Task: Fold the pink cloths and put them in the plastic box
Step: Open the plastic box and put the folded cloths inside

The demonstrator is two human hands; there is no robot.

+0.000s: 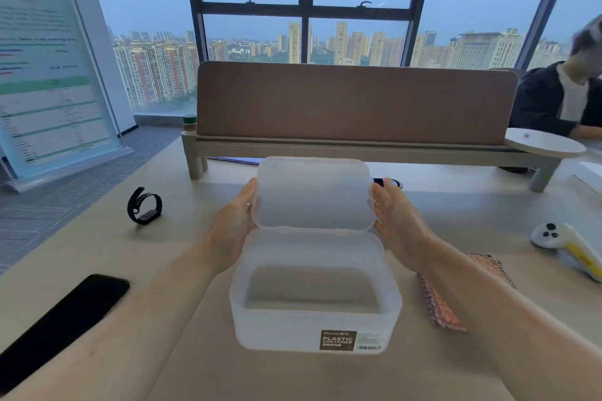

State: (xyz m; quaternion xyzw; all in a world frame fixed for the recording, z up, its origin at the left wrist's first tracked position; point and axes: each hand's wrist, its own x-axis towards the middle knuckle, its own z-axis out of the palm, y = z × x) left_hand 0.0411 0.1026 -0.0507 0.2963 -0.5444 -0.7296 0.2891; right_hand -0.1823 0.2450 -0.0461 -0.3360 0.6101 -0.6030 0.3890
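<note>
A frosted plastic box (312,329) stands on the table in front of me, open, with nothing visible inside. Its lid (312,194) is held upright above the box's far edge, between my two hands. My left hand (236,221) lies flat against the lid's left edge with straight fingers. My right hand (395,218) presses the lid's right edge the same way. A pink patterned cloth (446,309) lies flat on the table to the right of the box, mostly hidden under my right forearm.
A black phone (62,319) lies at the near left and a black wristband (145,205) further back. A white controller (570,244) sits at the right. A raised shelf with a brown divider (355,101) crosses the back; a person sits beyond it at right.
</note>
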